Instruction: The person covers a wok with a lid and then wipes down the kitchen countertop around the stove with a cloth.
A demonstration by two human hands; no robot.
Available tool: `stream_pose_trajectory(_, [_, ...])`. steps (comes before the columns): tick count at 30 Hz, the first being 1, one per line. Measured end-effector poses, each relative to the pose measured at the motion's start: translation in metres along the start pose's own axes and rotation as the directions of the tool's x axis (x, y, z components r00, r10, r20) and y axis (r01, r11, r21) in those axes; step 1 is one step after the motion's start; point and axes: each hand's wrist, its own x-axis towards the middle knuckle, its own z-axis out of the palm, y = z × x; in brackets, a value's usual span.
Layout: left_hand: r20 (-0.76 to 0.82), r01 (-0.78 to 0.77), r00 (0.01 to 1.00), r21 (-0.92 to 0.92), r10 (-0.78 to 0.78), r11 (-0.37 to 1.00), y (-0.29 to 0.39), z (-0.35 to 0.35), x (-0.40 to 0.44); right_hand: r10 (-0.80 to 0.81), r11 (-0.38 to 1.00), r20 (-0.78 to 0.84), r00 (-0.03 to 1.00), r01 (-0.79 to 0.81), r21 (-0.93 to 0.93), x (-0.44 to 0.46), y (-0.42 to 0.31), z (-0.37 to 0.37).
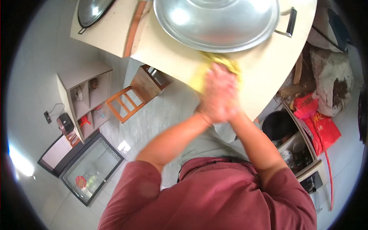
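My left hand [209, 100] and my right hand [229, 97] come together over a yellow cloth [230, 63] at the counter's near edge. Motion smears the fingers, and the two hands overlap, so their outlines partly merge. Yellow fabric shows on both sides of the fingers and beyond them, bunched under and around the hands. Just past the cloth lies a large, shiny domed metal lid [218, 36] with a dark side handle [292, 22]. The pale counter [264, 76] shows around the hands.
A wooden chair [132, 96] stands at the left below the counter, near an open-shelved cabinet [86, 73]. Another lid [92, 11] lies at the upper left. On the right are a black pan [276, 125], a red bag [324, 132] and a whitish sack [331, 76].
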Motion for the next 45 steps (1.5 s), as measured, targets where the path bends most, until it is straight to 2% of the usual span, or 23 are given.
stream_pose_trajectory(1, [-0.011,0.012,1.000,-0.047,-0.013,0.999,0.031,0.027,-0.005,0.028,0.999,0.016,0.999,-0.028,-0.026,-0.029,0.013,-0.013])
stream_pose_trajectory(4, [0.127,0.132,0.985,-0.120,-0.117,0.984,0.120,0.078,-0.013,0.103,0.989,0.042,0.994,-0.098,-0.110,-0.090,0.038,-0.036])
stream_pose_trajectory(5, [0.198,0.181,0.969,-0.155,-0.149,0.971,0.135,0.081,-0.012,0.117,0.985,0.047,0.992,-0.109,-0.134,-0.102,0.041,-0.040])
stream_pose_trajectory(7, [0.188,0.137,0.976,-0.128,-0.112,0.982,0.129,0.075,-0.012,0.111,0.982,0.052,0.992,-0.102,-0.158,-0.102,0.036,-0.043])
stream_pose_trajectory(9, [0.225,0.115,0.971,-0.153,-0.079,0.982,0.097,0.059,-0.016,0.090,0.984,0.053,0.995,-0.080,-0.160,-0.079,0.024,-0.037])
stream_pose_trajectory(11, [0.115,0.046,0.993,-0.034,-0.042,0.998,0.051,0.029,-0.013,0.047,0.990,0.062,0.997,-0.038,-0.136,-0.038,0.006,-0.023])
stream_pose_trajectory(14, [-0.015,0.061,0.998,0.109,-0.059,0.992,-0.029,-0.033,-0.010,-0.022,0.994,0.039,0.999,0.026,-0.106,0.046,-0.029,0.011])
stream_pose_trajectory(16, [-0.018,0.035,0.999,0.179,-0.032,0.983,-0.079,-0.083,0.005,-0.055,0.994,0.016,0.998,0.056,-0.094,0.103,-0.052,0.037])
stream_pose_trajectory(19, [0.061,-0.035,0.998,0.220,0.022,0.975,-0.150,-0.135,0.021,-0.093,0.993,-0.028,0.995,0.090,-0.081,0.181,-0.080,0.073])
stream_pose_trajectory(20, [0.077,-0.065,0.996,0.233,0.048,0.970,-0.166,-0.146,0.025,-0.100,0.992,-0.043,0.994,0.097,-0.078,0.201,-0.086,0.082])
stream_pose_trajectory(24, [0.008,-0.010,1.000,0.215,0.008,0.976,-0.198,-0.170,0.035,-0.134,0.991,-0.089,0.987,0.131,-0.041,0.244,-0.098,0.103])
stream_pose_trajectory(28, [-0.066,0.156,0.987,0.195,-0.146,0.968,-0.167,-0.142,0.032,-0.156,0.988,-0.094,0.983,0.156,-0.010,0.212,-0.088,0.092])
stream_pose_trajectory(33, [0.057,-0.013,0.998,0.228,0.000,0.974,-0.057,-0.055,0.003,-0.072,0.997,-0.043,0.996,0.071,-0.038,0.087,-0.042,0.043])
stream_pose_trajectory(37, [0.116,0.119,0.985,0.049,-0.124,0.992,0.041,0.017,0.006,0.025,0.992,0.010,1.000,-0.024,-0.121,-0.007,-0.001,-0.001])
stream_pose_trajectory(38, [0.119,0.130,0.984,0.063,-0.136,0.990,0.055,0.028,0.007,0.033,0.990,0.021,0.999,-0.030,-0.137,-0.022,0.007,-0.008])
stream_pose_trajectory(41, [0.139,0.147,0.977,0.104,-0.160,0.984,0.071,0.036,0.013,-0.015,0.990,0.066,0.998,0.024,-0.140,-0.048,0.025,-0.019])
stream_pose_trajectory(43, [0.175,0.159,0.968,0.122,-0.179,0.980,0.076,0.029,0.018,-0.122,0.990,0.050,0.991,0.125,-0.069,-0.055,0.038,-0.024])
stream_pose_trajectory(44, [0.240,0.251,0.936,0.065,-0.259,0.966,0.071,0.019,0.022,-0.172,0.984,0.038,0.984,0.174,-0.042,-0.058,0.046,-0.029])
stream_pose_trajectory(45, [0.234,0.201,0.952,0.012,-0.198,0.980,0.059,0.010,0.022,-0.209,0.978,-0.027,0.978,0.208,-0.032,-0.065,0.051,-0.037])
